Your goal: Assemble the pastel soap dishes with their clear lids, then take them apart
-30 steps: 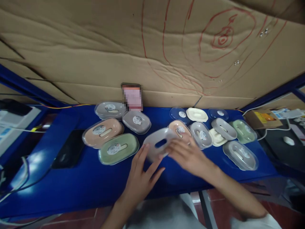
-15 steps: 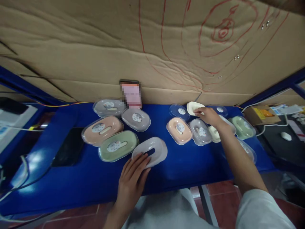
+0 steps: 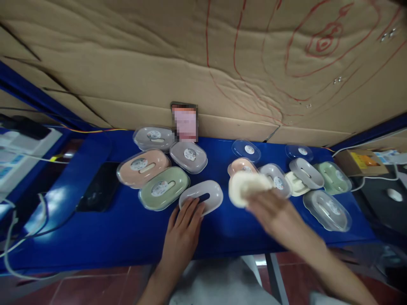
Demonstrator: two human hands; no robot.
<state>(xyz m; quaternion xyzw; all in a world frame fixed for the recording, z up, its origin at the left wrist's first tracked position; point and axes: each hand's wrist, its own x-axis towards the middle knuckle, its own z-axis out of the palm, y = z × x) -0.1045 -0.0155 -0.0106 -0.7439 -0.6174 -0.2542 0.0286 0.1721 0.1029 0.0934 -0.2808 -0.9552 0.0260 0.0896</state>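
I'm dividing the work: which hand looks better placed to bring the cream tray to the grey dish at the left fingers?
Likely the right hand: it holds the cream tray, while the left hand touches the grey dish.

Red-marked cardboard [image 3: 133,72] rises behind the blue table [image 3: 127,237]; a white mouse [image 3: 394,195] lies at far right.

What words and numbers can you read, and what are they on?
None can be read.
Round white stickers on clear plastic lids: too small.
Pink screen by the brown cardboard wall: blurred into squares.
Yellow label on the small brown box: too small.
Red curvy lines on the wall: no clear letters.
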